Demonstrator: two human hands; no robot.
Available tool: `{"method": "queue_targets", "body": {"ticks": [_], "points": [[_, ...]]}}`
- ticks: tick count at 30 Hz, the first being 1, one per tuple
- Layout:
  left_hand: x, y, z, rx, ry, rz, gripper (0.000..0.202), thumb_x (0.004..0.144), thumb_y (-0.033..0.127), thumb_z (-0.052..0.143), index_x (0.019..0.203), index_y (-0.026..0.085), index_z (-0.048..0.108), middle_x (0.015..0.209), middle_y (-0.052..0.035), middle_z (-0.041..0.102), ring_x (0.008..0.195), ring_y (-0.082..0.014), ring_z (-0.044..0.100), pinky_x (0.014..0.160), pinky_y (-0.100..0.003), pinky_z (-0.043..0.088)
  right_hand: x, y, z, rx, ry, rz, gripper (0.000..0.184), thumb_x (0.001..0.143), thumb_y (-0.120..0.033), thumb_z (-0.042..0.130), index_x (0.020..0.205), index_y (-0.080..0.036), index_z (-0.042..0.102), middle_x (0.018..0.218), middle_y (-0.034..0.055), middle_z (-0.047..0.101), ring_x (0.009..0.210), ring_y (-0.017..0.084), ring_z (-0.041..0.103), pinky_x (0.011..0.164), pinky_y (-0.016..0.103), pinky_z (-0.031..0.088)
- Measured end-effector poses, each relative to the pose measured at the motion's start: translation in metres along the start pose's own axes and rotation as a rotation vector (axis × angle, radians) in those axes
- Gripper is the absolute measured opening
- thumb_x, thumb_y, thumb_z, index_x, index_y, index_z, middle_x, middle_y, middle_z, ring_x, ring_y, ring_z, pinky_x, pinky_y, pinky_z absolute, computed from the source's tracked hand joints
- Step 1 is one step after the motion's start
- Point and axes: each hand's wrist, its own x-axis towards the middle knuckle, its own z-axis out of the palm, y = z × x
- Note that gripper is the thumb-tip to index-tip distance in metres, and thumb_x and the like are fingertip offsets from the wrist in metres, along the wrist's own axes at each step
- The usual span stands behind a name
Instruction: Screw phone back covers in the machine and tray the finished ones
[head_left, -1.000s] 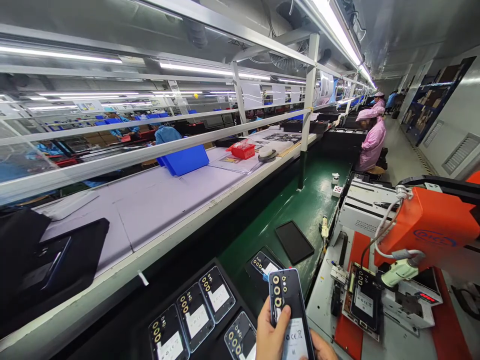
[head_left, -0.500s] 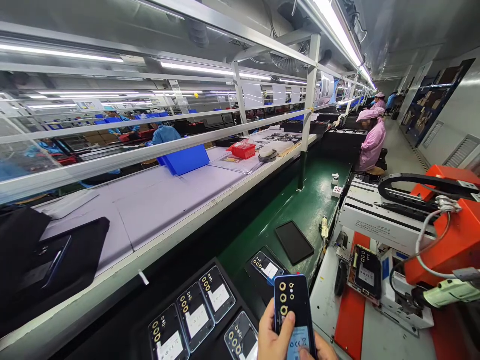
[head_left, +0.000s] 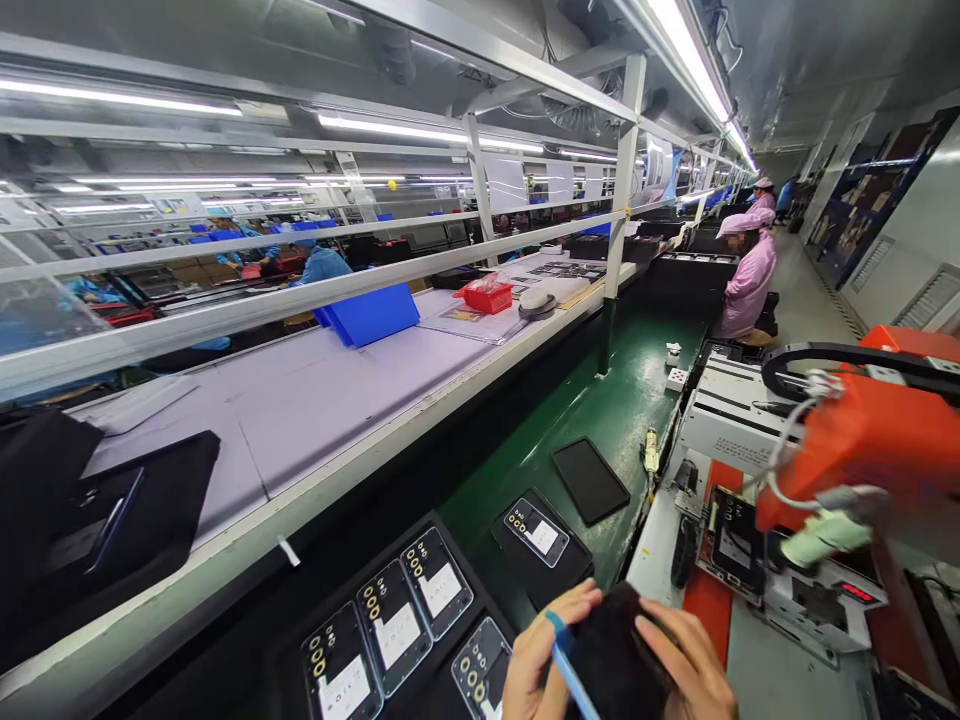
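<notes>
Green conveyor belt (head_left: pixel 607 410) runs down a long assembly line; a person in pink (head_left: pixel 746 280) sits farther along. Head view: left hand (head_left: pixel 536 655) and right hand (head_left: pixel 686 660) both curl closed around a dark phone (head_left: pixel 611 655) at bottom centre, with a blue strip (head_left: pixel 570 675) across its left edge. A black tray (head_left: pixel 341 595) of phone backs lies just left of it and an orange machine (head_left: pixel 877 440) stands to the right.

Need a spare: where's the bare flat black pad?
Head view, right of centre: the bare flat black rectangular pad lies on the green conveyor belt, beyond the black pad bearing one phone back.
</notes>
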Motion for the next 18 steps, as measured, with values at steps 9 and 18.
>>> {"method": "queue_targets", "body": {"ticks": [9, 18], "points": [[-0.008, 0.003, 0.004, -0.177, 0.032, -0.183, 0.029, 0.088, 0.041, 0.056, 0.113, 0.035, 0.068, 0.119, -0.0043, 0.072, 0.115, -0.0265, 0.063, 0.1, -0.042, 0.05, 0.021, -0.01, -0.029, -0.426, 0.133, -0.277, 0.052, 0.094, -0.01, 0.036, 0.134, -0.037, 0.056, 0.116, 0.0112, 0.069, 0.109, 0.027, 0.063, 0.08, 0.041, 0.054], [0.0, 0.006, 0.005, -0.183, 0.057, -0.328, 0.026, 0.08, 0.045, 0.065, 0.102, 0.034, 0.075, 0.11, -0.0047, 0.076, 0.108, -0.0258, 0.065, 0.097, -0.037, 0.049, 0.003, 0.009, -0.042, -0.308, -0.009, -0.076, 0.038, 0.094, -0.024, 0.046, 0.124, -0.039, 0.064, 0.124, 0.0069, 0.069, 0.112, 0.029, 0.064, 0.087, 0.047, 0.055]]}}
